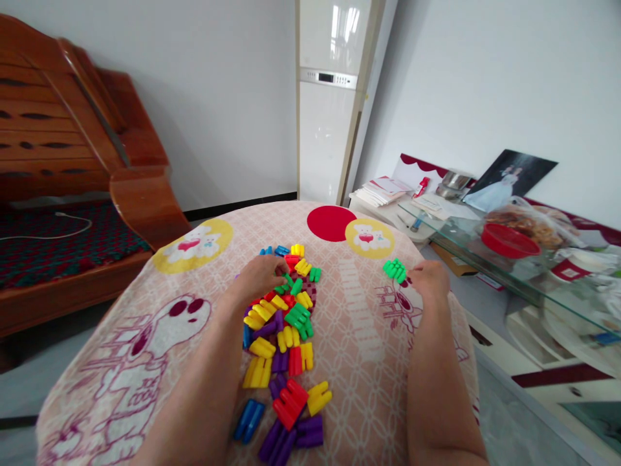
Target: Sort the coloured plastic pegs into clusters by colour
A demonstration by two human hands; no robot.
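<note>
Both hands likely needed light pinches: left hand (262, 274) at mixed blocks (289, 338), right hand (431, 281) beside green blocks (394, 270); fingers' grip couldn't be told.

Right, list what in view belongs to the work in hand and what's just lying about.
In the work: green blocks at the right hand's fingertips; mixed-colour blocks by the left hand.
Just lying about: red bowl, paper stack, metal container, photo.
</note>
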